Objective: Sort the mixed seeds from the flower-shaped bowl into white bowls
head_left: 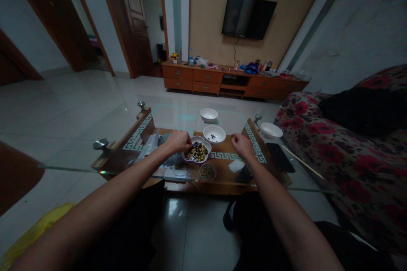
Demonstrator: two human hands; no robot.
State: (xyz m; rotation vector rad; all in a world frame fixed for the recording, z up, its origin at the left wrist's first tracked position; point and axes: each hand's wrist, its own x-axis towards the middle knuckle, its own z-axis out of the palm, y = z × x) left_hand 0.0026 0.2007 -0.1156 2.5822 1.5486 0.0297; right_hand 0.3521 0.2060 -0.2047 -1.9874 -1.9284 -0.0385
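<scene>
My left hand (pixel 179 140) reaches over the left rim of a scalloped white dish (pixel 182 159), its fingers pinched together at the contents. In that dish lies a mix of black and yellow beans (pixel 199 151). Behind it stands a white bowl (pixel 220 139) with a few black beans (pixel 213 136) at its bottom. To the right of this bowl is my right hand (pixel 243 146), fingers curled closed and apart from the rim. What either hand holds, if anything, is too small or hidden to tell. A small clear bowl of greenish beans (pixel 207 172) sits in front of the dish.
The glass table (pixel 121 123) has a wooden lower shelf. Two more white bowls stand on it, a far bowl (pixel 209 114) and a right bowl (pixel 271 130). A dark flat object (pixel 280 157) lies at right beside a thin stick (pixel 302 161). A floral sofa (pixel 346 144) borders the right side.
</scene>
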